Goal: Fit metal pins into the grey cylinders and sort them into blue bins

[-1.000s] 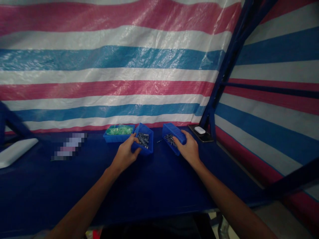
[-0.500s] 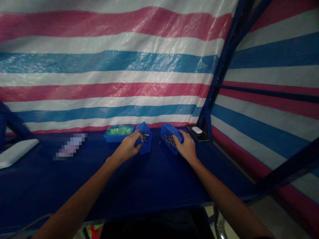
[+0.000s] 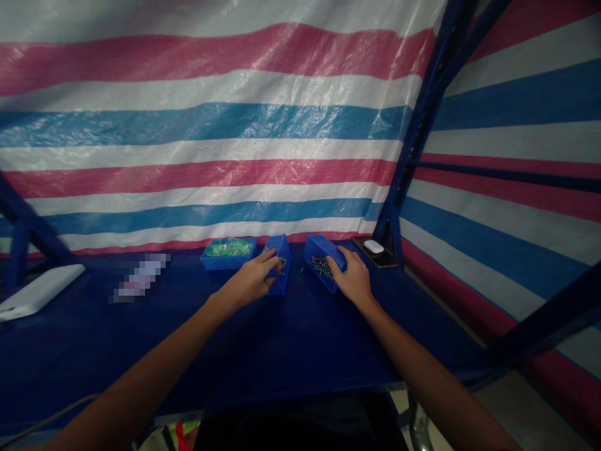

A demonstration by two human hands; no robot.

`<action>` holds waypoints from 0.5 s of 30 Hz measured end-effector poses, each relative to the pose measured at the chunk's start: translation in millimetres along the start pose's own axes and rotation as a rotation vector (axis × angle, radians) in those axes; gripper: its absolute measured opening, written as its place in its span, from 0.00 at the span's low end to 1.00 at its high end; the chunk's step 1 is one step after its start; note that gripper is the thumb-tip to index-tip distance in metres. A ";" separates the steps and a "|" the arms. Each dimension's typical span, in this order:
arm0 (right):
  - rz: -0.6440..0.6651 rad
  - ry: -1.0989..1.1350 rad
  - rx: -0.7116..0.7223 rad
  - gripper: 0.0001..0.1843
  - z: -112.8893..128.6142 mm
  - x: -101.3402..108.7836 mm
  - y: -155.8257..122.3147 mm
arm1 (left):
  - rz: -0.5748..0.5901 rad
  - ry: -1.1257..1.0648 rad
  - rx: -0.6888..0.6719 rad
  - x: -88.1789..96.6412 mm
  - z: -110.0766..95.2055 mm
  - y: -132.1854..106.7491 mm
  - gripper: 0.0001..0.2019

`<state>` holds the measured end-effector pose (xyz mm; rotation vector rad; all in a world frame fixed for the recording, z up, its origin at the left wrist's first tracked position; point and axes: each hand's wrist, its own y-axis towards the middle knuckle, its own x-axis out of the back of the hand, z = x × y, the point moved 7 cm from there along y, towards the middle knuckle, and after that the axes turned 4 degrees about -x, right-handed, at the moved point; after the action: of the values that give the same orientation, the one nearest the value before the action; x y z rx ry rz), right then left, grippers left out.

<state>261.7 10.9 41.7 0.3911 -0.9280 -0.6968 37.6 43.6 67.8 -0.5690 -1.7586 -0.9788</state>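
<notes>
Two blue plastic parts bins stand side by side on the table. My left hand (image 3: 253, 277) is closed on the near left wall of the left parts bin (image 3: 280, 285), fingers reaching over its rim. That bin looks tipped, and my fingers hide most of the metal pieces (image 3: 282, 265) inside. With its thumb inside and fingers over the right wall, my right hand (image 3: 353, 275) grips the right parts bin (image 3: 319, 244). Thin metal screws or pins (image 3: 320, 266) lie in a heap in this one, and a few poke out at its left edge.
A blue bin with green plastic-wrapped contents (image 3: 229, 248) stands left of the two bins. Farther left are a blurred-out item (image 3: 142, 275) and a white device (image 3: 44, 291). At right, a white case (image 3: 374, 246) rests on a dark phone (image 3: 387, 257) beside a blue metal post (image 3: 395, 216).
My left hand has tilted the left bin a little, and fewer of its metal pieces show. My right hand and its bin keep their place; the view has shifted slightly.
</notes>
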 end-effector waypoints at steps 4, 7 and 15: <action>0.001 0.005 -0.009 0.27 -1.0 -0.5 -0.2 | 0.021 0.011 0.003 -2.2 -8.4 -0.9 0.11; -0.012 0.021 0.001 0.28 -0.8 0.3 -0.5 | 0.015 -0.002 0.023 -1.2 -13.3 -1.3 0.12; -0.015 0.041 0.002 0.27 0.7 1.4 -0.5 | -0.284 -0.105 0.134 2.2 -15.7 -22.2 0.20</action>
<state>261.5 9.6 42.6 0.4126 -0.8876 -0.6989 28.6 18.1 64.6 -0.2942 -2.0208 -1.0283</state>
